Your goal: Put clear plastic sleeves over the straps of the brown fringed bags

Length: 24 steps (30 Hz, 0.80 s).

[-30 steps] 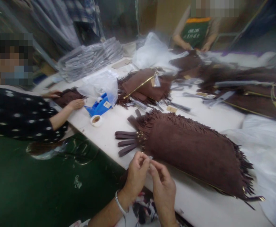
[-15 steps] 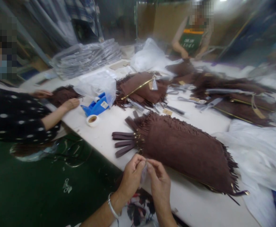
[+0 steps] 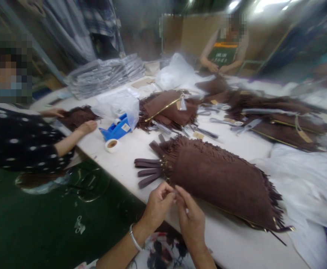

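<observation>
My left hand (image 3: 158, 203), below a bracelet on the wrist, is closed in a pinch at the table's front edge. Beside it my right hand (image 3: 192, 218) is closed too, its thumb and fingertips meeting those of the left. Whatever small thing lies between the fingertips is too small and hidden to make out. Just beyond both hands lies a stack of brown fringed suede bags (image 3: 219, 179), with gold zips along the near edge. Several brown strap loops (image 3: 148, 172) with gold clasps stick out at its left end.
A blue tape dispenser (image 3: 115, 129) and a tape roll (image 3: 112, 145) stand at the left. More fringed bags (image 3: 167, 108) with tags lie behind. White cloth or wrapping (image 3: 306, 179) covers the right side. Two co-workers handle brown pieces, one at left (image 3: 20, 138), one at the back (image 3: 222, 56).
A small translucent piece that hung between my fingers no longer shows. My hands remain together with the fingers shifted. The back co-worker's hands have come closer together. The view has tilted slightly.
</observation>
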Tool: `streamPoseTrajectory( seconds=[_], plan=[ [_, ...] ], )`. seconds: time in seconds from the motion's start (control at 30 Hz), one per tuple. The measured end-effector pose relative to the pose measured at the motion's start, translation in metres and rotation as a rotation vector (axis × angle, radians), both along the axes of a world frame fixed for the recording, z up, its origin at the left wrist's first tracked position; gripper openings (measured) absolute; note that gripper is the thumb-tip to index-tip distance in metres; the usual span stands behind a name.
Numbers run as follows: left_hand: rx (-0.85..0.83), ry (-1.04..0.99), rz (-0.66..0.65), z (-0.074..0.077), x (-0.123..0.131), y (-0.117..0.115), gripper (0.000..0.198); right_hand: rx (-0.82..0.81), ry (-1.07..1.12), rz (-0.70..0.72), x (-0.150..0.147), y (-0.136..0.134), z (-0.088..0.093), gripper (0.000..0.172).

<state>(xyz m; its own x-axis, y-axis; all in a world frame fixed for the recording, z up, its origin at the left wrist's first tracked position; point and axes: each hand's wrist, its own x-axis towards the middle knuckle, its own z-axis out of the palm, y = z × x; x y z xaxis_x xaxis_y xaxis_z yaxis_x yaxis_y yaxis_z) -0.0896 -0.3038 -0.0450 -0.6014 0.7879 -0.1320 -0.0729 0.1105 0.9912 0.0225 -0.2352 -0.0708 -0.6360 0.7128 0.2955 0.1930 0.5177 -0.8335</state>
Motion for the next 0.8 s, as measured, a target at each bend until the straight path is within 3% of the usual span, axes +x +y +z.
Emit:
streamPoseTrajectory(
  seconds=[0.13, 0.4, 0.7, 0.8],
  plan=[
    [-0.026, 0.092, -0.022, 0.006, 0.0, -0.001, 0.011, 0.232, -0.126, 0.107, 0.005, 0.008, -0.003, 0.038],
    [-0.082, 0.059, -0.034, 0.017, -0.001, -0.004, 0.009, 0.596, -0.254, 0.066, 0.011, 0.019, 0.0, 0.03],
    [-0.058, -0.33, 0.112, 0.004, 0.0, 0.003, 0.015, 0.727, -0.262, 0.078, 0.01, 0.025, -0.01, 0.03],
    [-0.093, -0.413, 0.155, 0.006, 0.004, 0.002, 0.019, 0.724, -0.299, 0.046, 0.011, 0.021, -0.004, 0.024]
  ],
)
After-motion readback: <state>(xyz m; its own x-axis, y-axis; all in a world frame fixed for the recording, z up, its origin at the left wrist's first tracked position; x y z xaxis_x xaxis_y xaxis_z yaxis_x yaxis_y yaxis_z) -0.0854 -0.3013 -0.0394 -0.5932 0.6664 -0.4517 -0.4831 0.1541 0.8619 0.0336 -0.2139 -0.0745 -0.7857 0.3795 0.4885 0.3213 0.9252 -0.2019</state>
